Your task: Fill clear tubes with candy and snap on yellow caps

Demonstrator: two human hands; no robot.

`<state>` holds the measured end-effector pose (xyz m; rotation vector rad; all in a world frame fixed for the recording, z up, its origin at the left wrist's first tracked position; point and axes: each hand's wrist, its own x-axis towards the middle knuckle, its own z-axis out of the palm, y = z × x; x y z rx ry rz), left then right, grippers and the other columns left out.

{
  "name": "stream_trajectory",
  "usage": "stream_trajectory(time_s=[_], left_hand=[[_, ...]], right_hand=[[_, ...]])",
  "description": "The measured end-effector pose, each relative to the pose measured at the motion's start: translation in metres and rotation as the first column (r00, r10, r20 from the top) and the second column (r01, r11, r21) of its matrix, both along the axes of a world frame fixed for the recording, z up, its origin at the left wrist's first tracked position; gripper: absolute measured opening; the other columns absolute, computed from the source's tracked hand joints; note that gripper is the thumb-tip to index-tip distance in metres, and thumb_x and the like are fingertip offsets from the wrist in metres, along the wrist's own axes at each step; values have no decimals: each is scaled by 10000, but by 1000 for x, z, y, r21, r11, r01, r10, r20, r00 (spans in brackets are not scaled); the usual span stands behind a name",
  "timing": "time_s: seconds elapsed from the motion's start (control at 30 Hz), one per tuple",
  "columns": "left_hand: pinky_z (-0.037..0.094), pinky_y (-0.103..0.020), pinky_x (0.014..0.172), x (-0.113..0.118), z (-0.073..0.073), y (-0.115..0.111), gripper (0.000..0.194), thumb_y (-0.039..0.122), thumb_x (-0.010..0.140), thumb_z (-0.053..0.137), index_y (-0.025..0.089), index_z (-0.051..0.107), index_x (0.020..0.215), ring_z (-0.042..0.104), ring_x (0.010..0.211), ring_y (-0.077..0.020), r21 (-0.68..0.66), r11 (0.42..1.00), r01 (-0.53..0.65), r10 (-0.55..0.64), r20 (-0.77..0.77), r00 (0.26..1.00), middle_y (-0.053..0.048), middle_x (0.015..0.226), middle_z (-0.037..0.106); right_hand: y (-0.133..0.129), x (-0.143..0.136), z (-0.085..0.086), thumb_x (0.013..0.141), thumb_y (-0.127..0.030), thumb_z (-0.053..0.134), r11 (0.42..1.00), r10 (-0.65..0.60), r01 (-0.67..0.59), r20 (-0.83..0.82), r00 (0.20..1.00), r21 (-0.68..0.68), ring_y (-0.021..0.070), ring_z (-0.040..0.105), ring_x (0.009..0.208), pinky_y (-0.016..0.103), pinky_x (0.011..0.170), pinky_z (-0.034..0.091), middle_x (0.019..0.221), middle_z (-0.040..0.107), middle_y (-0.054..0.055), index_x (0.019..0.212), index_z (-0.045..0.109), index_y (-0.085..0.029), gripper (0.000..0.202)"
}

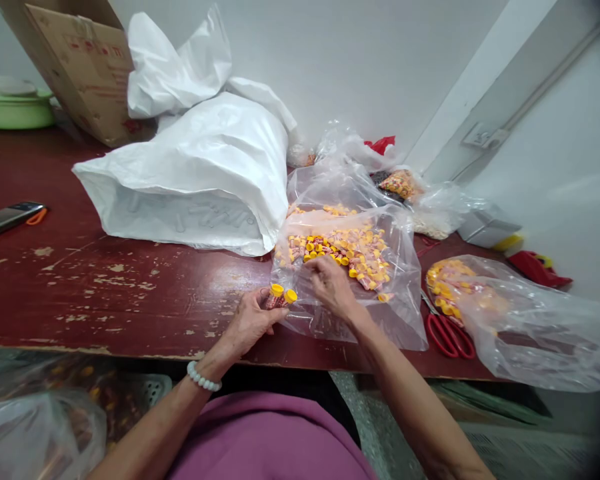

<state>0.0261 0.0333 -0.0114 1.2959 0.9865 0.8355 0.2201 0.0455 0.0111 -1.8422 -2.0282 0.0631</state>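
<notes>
My left hand is closed around two small patterned tubes with yellow caps, held upright at the front of the table. My right hand reaches over the mouth of a clear plastic bag, its fingers curled together beside the heap inside. Whatever is between those fingertips, if anything, is hidden. The heap of yellow-capped pieces fills the middle of this bag. Just left of it lies a large white sack, its open mouth facing me and showing clear tubes inside.
Red-handled scissors lie right of the clear bag, beside another bag of yellow-capped pieces. A phone rests at the far left of the worn red table. Behind stand a cardboard box and a green basin.
</notes>
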Motion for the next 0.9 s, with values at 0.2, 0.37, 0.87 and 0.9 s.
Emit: stream_trajectory(time_s=[0.2, 0.37, 0.87, 0.9], left_hand=[[388, -151, 395, -4, -2, 2, 349, 290, 648, 708, 114, 644, 943, 494, 564, -85, -13, 1000, -24, 24, -7, 1000, -20, 785, 635], [404, -159, 396, -1, 1, 1, 353, 279, 639, 704, 104, 647, 941, 489, 562, -86, -9, 1000, -2, 2, -16, 1000, -15, 774, 629], [380, -164, 454, 5, -12, 0, 171, 239, 678, 658, 136, 636, 812, 456, 532, -77, 121, 991, 52, -39, -109, 993, 36, 651, 558], [373, -166, 466, 5, -10, -1, 133, 226, 679, 652, 134, 623, 771, 446, 524, -73, 150, 987, 62, -42, -131, 990, 43, 624, 540]], right_hand=[[45, 55, -24, 865, -300, 516, 915, -398, 403, 111, 910, -22, 298, 528, 1050, 408, 837, 428, 1163, 532, 189, 1178, 522, -113, 365], [56, 63, -33, 877, -330, 496, 875, -468, 481, 151, 870, -58, 287, 583, 981, 411, 812, 433, 1097, 578, 158, 1182, 529, -166, 348], [-32, -12, 25, 936, -217, 386, 946, 320, -291, -264, 910, 143, 159, 551, 928, 301, 831, 443, 980, 601, 68, 1023, 588, -174, 223], [-38, -22, 30, 923, -185, 403, 913, 403, -371, -245, 882, 169, 172, 541, 935, 321, 840, 440, 977, 594, 83, 1015, 596, -161, 215]])
